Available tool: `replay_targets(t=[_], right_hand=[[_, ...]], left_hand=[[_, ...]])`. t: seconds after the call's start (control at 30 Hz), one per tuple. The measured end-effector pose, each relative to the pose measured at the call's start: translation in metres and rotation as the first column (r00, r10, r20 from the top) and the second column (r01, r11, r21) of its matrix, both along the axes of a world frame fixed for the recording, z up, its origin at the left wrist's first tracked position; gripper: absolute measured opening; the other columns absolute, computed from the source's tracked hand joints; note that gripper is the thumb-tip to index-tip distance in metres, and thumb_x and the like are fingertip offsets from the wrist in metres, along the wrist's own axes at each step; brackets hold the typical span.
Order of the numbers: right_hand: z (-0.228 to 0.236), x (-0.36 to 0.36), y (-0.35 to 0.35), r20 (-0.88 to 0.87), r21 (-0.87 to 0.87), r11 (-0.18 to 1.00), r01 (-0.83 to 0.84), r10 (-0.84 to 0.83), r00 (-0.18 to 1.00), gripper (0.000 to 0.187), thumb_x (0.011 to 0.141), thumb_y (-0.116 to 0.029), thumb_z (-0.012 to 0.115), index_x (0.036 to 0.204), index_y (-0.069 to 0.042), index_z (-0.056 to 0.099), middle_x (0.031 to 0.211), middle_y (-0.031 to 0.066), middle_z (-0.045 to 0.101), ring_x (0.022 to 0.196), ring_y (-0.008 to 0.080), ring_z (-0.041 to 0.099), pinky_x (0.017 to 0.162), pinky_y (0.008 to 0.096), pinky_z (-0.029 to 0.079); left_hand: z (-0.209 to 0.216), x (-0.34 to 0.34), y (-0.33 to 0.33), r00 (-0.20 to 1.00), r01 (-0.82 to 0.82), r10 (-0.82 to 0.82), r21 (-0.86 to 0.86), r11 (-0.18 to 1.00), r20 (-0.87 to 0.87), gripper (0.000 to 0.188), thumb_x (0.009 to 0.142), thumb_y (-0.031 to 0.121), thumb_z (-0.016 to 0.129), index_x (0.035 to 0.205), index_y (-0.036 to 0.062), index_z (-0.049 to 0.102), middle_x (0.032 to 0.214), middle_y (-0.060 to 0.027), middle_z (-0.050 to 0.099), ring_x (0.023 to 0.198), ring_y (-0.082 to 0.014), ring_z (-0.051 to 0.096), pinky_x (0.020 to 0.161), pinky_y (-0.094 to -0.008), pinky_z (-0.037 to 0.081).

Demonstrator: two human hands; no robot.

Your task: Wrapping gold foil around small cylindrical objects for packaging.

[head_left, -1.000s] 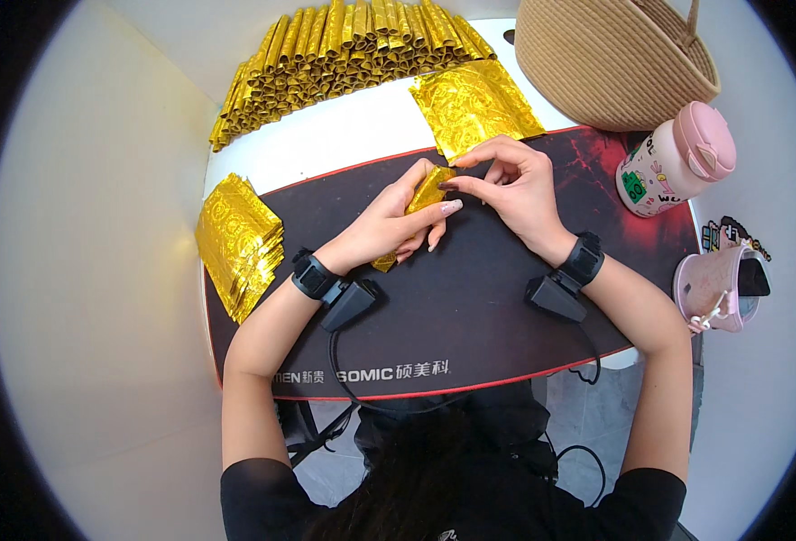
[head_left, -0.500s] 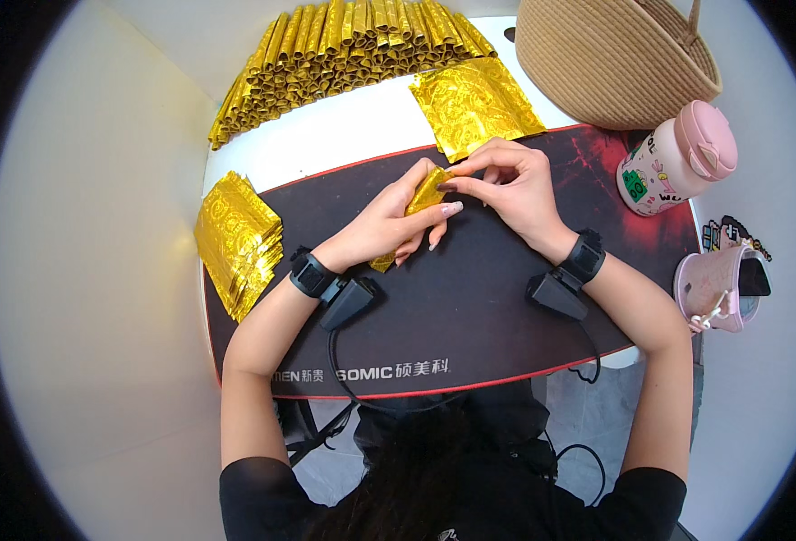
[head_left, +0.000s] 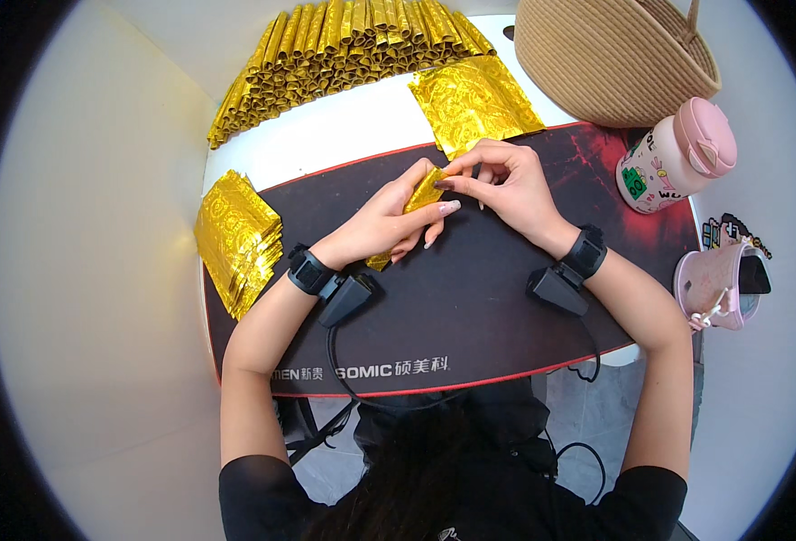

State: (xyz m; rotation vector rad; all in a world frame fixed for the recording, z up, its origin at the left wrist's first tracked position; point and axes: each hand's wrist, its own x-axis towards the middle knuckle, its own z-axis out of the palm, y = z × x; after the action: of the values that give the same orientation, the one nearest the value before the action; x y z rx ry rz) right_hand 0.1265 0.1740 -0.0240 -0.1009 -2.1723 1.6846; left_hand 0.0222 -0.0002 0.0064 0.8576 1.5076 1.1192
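A rolled tube of gold foil paper lies slantwise in my left hand, whose fingers are wrapped round it. Its lower end pokes out beneath that palm. With thumb and fingertips, my right hand pinches the tube's upper end. Just beyond my hands is a stack of flat gold foil sheets. Another fanned stack of gold sheets rests by my left forearm. At the back, many finished-looking gold rolls are piled in rows with their open ends toward me.
A dark desk mat with a red edge covers the near table. To the right stand a woven basket, a pink-lidded bottle and a pink holder with a dark object in it. Cables hang from both wrist-worn devices, one being a black box.
My right hand has shifted slightly left and closer to my left hand, still pinching the tube's upper end. My left hand keeps nearly the same place and grip.
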Motion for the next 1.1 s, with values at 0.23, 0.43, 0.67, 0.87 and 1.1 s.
replay_targets(t=[0.23,0.43,0.67,0.87,1.1], right_hand=[[-0.003,-0.002,0.004,-0.017,-0.014,0.996,-0.085,0.084,0.996,0.009,0.081,-0.008,0.071,0.089,-0.005,0.072,0.081,-0.0003,0.061,0.053,0.0024,0.048,0.049,0.0193,0.036],[-0.003,0.000,0.001,-0.109,-0.125,0.973,-0.195,0.182,0.977,0.005,0.083,-0.006,0.069,0.088,-0.003,0.070,0.089,0.0007,0.057,0.056,0.0031,0.050,0.050,0.0192,0.038],[-0.001,-0.003,0.005,-0.106,0.057,0.988,-0.142,0.147,0.983,0.005,0.082,-0.005,0.069,0.087,-0.003,0.069,0.092,0.0023,0.060,0.057,0.0037,0.051,0.051,0.0190,0.040],[-0.003,-0.005,0.002,-0.070,-0.070,0.978,-0.196,0.192,0.979,0.007,0.084,-0.006,0.068,0.090,-0.003,0.068,0.099,0.0034,0.061,0.059,0.0046,0.053,0.052,0.0188,0.043],[-0.009,-0.004,0.007,-0.122,-0.310,0.949,-0.063,0.026,0.992,0.012,0.087,-0.011,0.068,0.092,0.000,0.067,0.102,0.0042,0.059,0.063,0.0038,0.053,0.052,0.0163,0.043]], left_hand=[[0.000,0.000,-0.002,1.000,-0.006,0.006,-0.006,1.000,-0.002,0.022,0.098,0.020,0.053,0.112,0.0127,0.038,0.064,0.0021,0.051,0.036,-0.0019,0.037,0.032,-0.0156,0.027],[-0.001,-0.001,-0.001,1.000,0.016,-0.015,-0.016,1.000,0.020,0.019,0.098,0.023,0.053,0.110,0.0118,0.044,0.062,0.0036,0.050,0.039,-0.0009,0.037,0.034,-0.0154,0.028],[0.000,-0.003,0.001,1.000,0.029,-0.029,-0.035,0.999,0.007,0.020,0.097,0.027,0.055,0.106,0.0088,0.051,0.060,0.0048,0.050,0.041,-0.0009,0.038,0.036,-0.0171,0.028],[0.004,-0.003,-0.001,0.999,0.029,-0.028,-0.031,0.999,0.020,0.019,0.097,0.026,0.054,0.104,0.0084,0.051,0.058,0.0042,0.049,0.040,-0.0013,0.038,0.036,-0.0173,0.030],[0.001,-0.017,-0.005,0.997,0.032,-0.030,-0.028,0.999,0.074,0.022,0.099,0.027,0.051,0.092,0.0058,0.052,0.055,0.0047,0.045,0.038,-0.0010,0.036,0.034,-0.0167,0.032]])
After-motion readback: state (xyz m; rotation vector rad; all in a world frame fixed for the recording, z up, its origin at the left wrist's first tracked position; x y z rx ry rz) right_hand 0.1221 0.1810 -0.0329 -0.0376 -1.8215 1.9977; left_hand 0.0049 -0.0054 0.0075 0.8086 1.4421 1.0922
